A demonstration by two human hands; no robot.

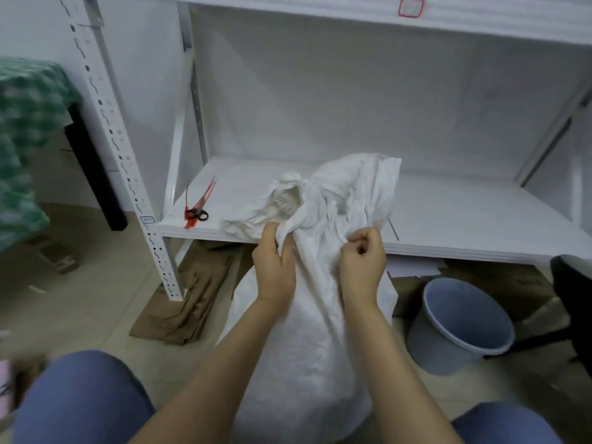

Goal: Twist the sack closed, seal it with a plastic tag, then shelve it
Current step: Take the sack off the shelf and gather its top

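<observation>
White woven sack [307, 331], neck loose: left hand [275, 265] and right hand [363, 259], apart, each clench bunched fabric near its mouth.

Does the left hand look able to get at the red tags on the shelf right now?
Probably yes: the red tags lie at the front corner of the shelf, left of the left hand, with nothing between. But that hand grips the sack, so it must let go first.
</observation>
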